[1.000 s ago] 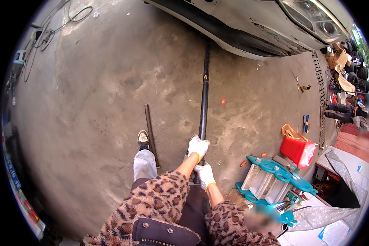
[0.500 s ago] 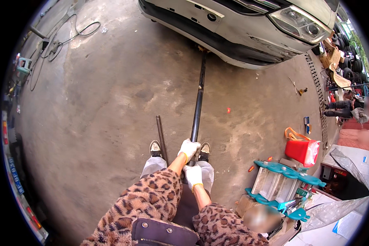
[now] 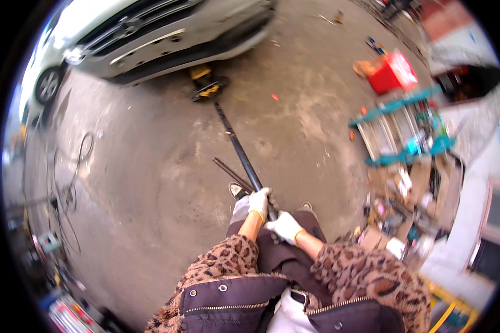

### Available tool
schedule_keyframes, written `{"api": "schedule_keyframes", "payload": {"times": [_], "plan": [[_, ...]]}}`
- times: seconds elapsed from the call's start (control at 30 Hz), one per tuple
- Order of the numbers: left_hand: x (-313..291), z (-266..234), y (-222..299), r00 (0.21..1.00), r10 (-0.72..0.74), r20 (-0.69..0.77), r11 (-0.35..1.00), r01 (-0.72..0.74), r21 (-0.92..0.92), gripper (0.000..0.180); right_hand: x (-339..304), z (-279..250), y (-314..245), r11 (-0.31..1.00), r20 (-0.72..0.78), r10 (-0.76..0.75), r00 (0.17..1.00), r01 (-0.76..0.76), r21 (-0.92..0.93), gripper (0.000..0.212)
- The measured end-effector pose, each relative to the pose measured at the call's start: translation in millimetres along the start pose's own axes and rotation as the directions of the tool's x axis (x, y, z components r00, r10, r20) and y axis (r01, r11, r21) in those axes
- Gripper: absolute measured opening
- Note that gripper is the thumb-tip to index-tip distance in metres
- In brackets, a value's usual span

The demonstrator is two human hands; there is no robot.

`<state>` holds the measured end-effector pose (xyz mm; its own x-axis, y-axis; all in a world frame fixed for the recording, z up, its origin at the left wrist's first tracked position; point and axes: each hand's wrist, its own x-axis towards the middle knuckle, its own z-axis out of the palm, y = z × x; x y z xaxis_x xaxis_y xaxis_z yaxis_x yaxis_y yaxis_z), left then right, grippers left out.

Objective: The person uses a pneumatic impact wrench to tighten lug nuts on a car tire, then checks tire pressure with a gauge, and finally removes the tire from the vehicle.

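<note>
Gripping the long black jack handle (image 3: 244, 158) with both gloved hands, I have my left hand (image 3: 258, 203) wrapped higher and my right hand (image 3: 284, 227) closed just below it. Its far end reaches the yellow floor jack (image 3: 206, 87) already set under the silver car (image 3: 161, 33). Lifting looks unfinished, I judge.

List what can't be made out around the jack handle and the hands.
- Head view: the handle end is hidden inside the gloved left hand and right hand.
- The jack runs under the car; its lift point is hidden.
- The right-side clutter is blurred.
</note>
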<state>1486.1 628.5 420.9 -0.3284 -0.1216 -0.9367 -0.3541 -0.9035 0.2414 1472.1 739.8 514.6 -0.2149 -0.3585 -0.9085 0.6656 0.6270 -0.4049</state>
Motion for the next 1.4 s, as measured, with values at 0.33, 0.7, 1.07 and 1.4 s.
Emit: {"api": "schedule_keyframes", "payload": {"times": [0.33, 0.7, 1.07, 1.4], "plan": [[-17.5, 139.4, -179.0, 0.957, -0.197, 0.214, 0.979, 0.181, 0.093, 0.018, -131.6, -211.7, 101.5, 0.981, -0.118, -0.168, 0.979, 0.154, -0.119, 0.026], [-52.6, 290.9, -445.8, 0.886, -0.368, 0.281, 0.927, 0.372, 0.041, 0.011, -244.0, -433.1, 266.0, 0.957, -0.245, -0.130, 0.961, 0.057, -0.283, 0.042], [-221.3, 335.4, -710.2, 0.699, -0.698, 0.157, 0.710, 0.647, 0.276, 0.020, -468.5, -495.1, 420.0, 0.948, -0.616, 0.186, 0.766, -0.304, -0.091, 0.047], [-267.4, 381.1, -723.4, -0.027, -0.814, 0.580, 0.533, 0.361, 0.765, 0.075, -581.5, -514.0, 377.3, 0.827, -0.956, -0.289, 0.046, -0.492, -0.274, 0.041]]}}
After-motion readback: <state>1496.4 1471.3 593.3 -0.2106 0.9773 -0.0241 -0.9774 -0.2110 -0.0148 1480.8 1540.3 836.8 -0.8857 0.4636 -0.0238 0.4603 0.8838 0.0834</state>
